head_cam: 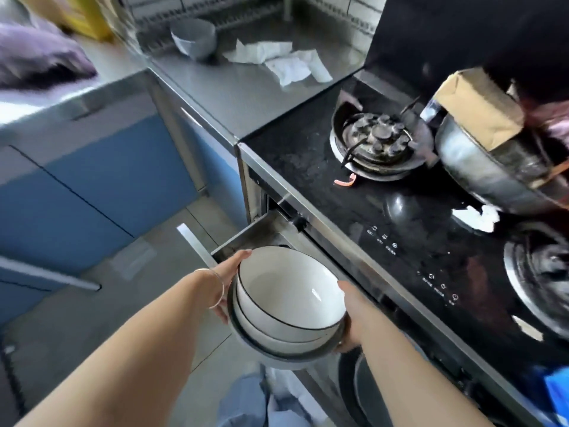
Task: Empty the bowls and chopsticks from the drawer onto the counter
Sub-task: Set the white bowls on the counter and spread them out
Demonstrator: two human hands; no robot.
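- The stack of bowls [289, 306], about 3 nested, hangs above the open drawer [246, 238].
- The left hand [229, 280] and right hand [351, 315] cup opposite sides, closed around it.
- Glazed ceramic: likely heavy, slick, breakable; support beneath.
- The counter [234, 94] lies beyond.

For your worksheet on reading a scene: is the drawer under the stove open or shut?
Open. The drawer juts out from beneath the stove, and both hands hold a bowl stack above it.
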